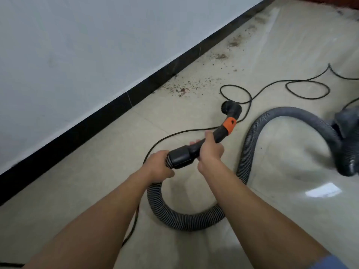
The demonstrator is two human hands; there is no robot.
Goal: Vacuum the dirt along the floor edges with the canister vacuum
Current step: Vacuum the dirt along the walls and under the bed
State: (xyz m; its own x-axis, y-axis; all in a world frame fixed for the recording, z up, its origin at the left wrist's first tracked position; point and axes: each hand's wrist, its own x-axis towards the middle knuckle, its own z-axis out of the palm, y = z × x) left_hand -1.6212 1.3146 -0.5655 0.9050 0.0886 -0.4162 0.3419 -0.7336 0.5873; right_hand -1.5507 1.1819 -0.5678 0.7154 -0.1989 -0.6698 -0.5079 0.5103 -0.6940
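Observation:
Both my hands hold the vacuum's black handle tube [184,155], which carries an orange collar [229,125] and ends in a round black nozzle [231,109] just above the floor. My left hand [158,167] grips the rear end where the grey ribbed hose [186,217] joins. My right hand [210,149] is wrapped around the tube further forward. The hose loops over the floor to the dark canister [347,123] at the right edge, blurred. Brown dirt [182,88] is scattered along the black baseboard [97,121], ahead and left of the nozzle, and continues up the edge.
A thin black power cord [272,86] lies in loops on the beige tiled floor [291,220] around and beyond the nozzle, and runs back under my left arm. A white wall [77,45] rises above the baseboard on the left.

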